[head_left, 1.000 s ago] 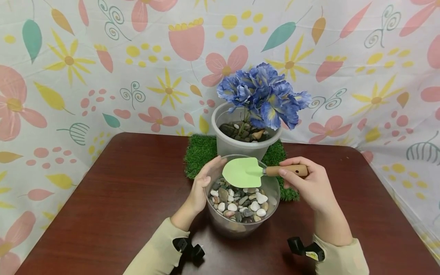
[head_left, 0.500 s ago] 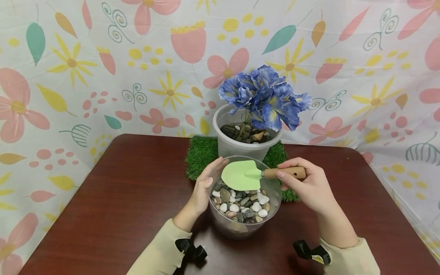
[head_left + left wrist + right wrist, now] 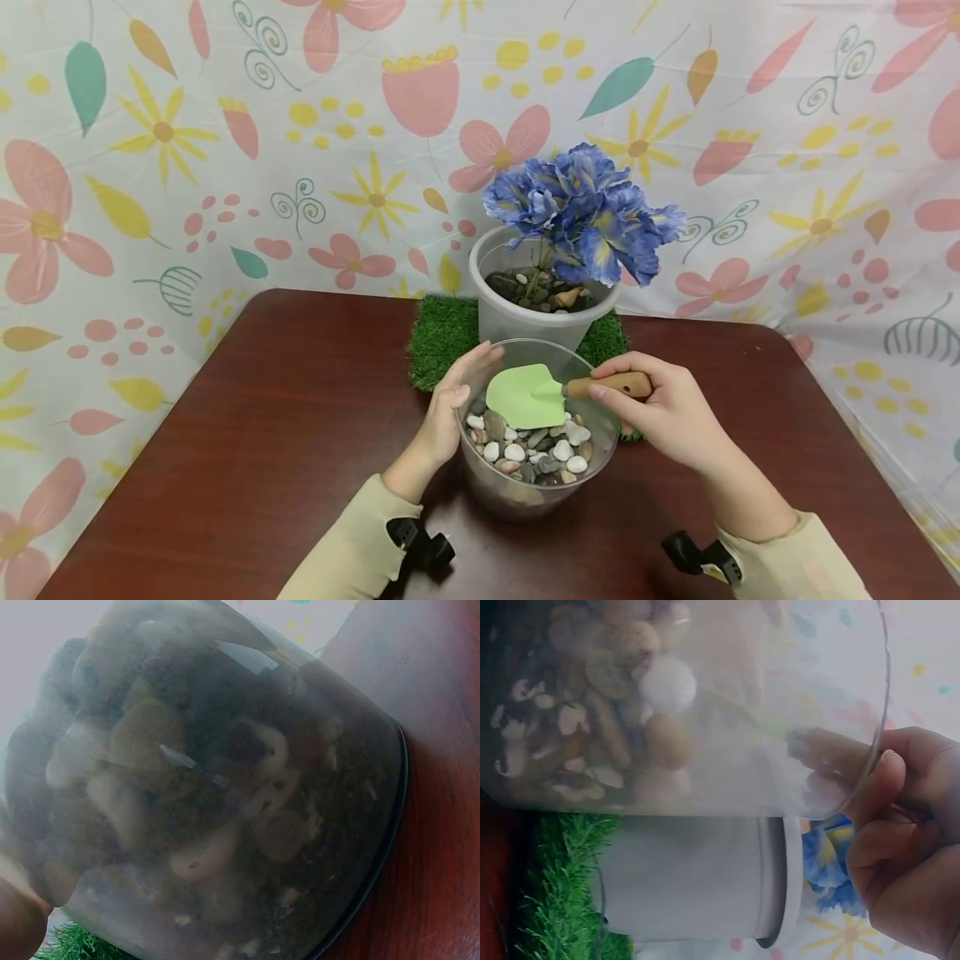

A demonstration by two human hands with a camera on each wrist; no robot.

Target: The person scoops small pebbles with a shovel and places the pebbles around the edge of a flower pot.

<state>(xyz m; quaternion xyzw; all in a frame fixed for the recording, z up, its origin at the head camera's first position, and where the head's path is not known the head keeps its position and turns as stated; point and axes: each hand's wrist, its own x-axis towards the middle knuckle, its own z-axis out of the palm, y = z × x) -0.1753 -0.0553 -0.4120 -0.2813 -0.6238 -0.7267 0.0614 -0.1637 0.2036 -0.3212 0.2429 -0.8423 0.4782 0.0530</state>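
Note:
My right hand pinches the wooden handle of a garden trowel with a light green blade. The blade lies inside a clear plastic pot, low over the pebbles, which are white, grey and brown. From the frames I cannot tell whether it touches them. Around the pot's left side, at the rim, my left hand holds it, thumb near the edge. In the left wrist view, the pot's cloudy wall fills most of the picture. The right wrist view has the trowel handle behind the clear rim.
Behind the clear pot stands a white flowerpot with blue flowers and stones. It sits on a green grass mat. The brown table ends at a patterned cloth.
The trowel has come down, its blade sinking deeper into the clear pot, and my right hand has moved down and slightly left with it. My left hand stays on the pot.

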